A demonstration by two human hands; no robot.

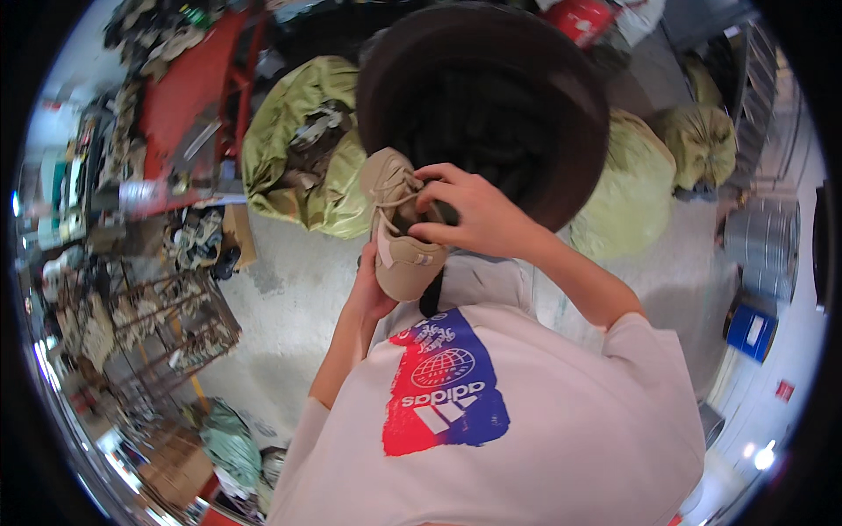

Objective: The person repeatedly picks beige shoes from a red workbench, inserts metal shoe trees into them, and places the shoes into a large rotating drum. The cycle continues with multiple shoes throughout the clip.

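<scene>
A tan lace-up shoe (405,267) is held in front of my body, its toe pointing away and its opening facing up. My left hand (372,291) is wrapped round the near left side of the shoe, partly hidden beneath it. At the shoe's opening, the bent fingers and thumb of my right hand (469,206) grip the tongue and collar area. Something dark shows between those fingers and the thumb, but I cannot tell what it is. Just beyond the shoe stands a large dark round bin (583,131), holding dark items that are too dim to name.
Left of the bin lies an open yellow-green sack (342,197) with mixed items inside. Another pale green sack (627,197) sits at its right. Racks (162,307) full of shoe-like items line the left. A blue box (751,331) and a metal drum (761,241) stand right.
</scene>
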